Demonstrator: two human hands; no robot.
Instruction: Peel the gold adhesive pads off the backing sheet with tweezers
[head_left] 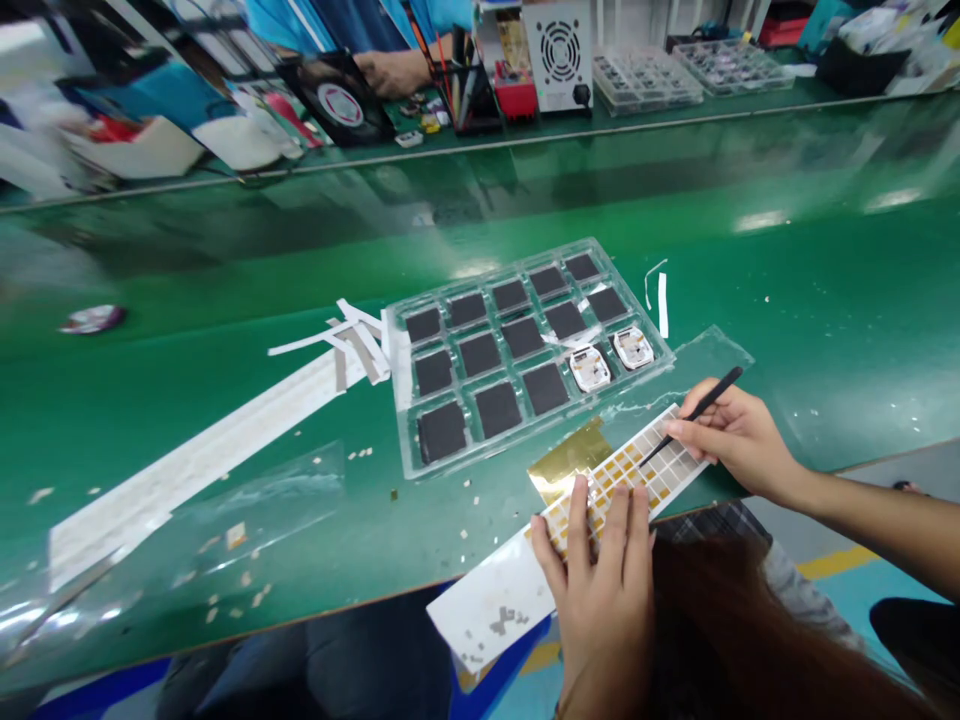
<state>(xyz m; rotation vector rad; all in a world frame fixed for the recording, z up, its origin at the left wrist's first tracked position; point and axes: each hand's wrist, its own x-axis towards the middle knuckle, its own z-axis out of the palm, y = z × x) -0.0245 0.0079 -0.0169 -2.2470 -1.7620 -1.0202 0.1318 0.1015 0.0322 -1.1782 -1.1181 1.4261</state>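
My right hand pinches black tweezers, their tip touching or just above a long white sheet with a grid of small amber stickers. Fingers spread, my left hand presses flat on that sheet at the table's front edge. Behind the sheet lies a gold film piece. Farther back is a clear plastic tray with dark pads in its compartments. Two white square parts sit in its front right compartments. Small grey bits lie on the sheet's near end.
Left of the tray are paper strips and a long white strip. Clear film and scattered scraps lie on the green table. Across it, a co-worker's hand is near a black fan-like part, a pen holder and compartment boxes.
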